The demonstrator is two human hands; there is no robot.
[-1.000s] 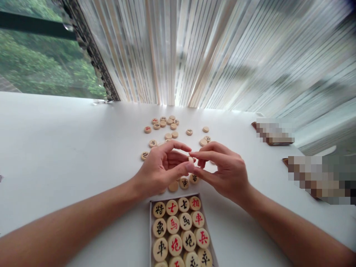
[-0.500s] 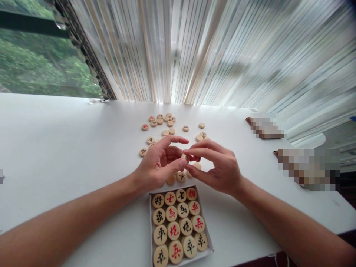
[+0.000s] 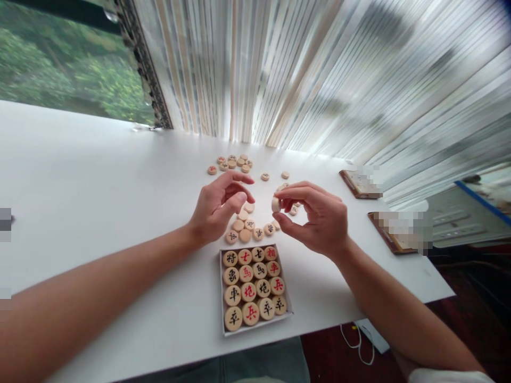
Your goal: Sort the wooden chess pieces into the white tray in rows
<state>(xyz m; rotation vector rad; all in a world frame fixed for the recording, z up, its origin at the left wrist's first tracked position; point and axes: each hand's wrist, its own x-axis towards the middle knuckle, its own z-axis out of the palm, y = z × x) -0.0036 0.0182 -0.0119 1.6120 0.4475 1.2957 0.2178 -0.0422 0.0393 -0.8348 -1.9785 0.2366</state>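
Observation:
Between the thumb and fingers of my right hand [image 3: 315,215] a round wooden xiangqi piece [image 3: 275,204] is pinched on edge, its marked face turned from view. My left hand [image 3: 219,205] hovers to the left with fingers apart and curved, holding nothing. Below both hands lies a shallow white box [image 3: 257,328] packed with xiangqi pieces in rows, red and black characters facing up. Loose pieces [image 3: 245,235] are scattered just beyond the box, some face up and some blank side up. Part of them is hidden behind my hands.
Farther back on the white table [image 3: 120,186] sits another cluster of loose pieces [image 3: 232,164]. Two brown-edged objects [image 3: 353,186], partly blurred out, lie at the right. A striped curtain [image 3: 255,69] hangs behind the table. A white cable [image 3: 359,346] shows below the front edge.
My hands have moved apart. The piece that was between both hands is now in my right hand alone. The view has tilted and shows more of the table's front edge.

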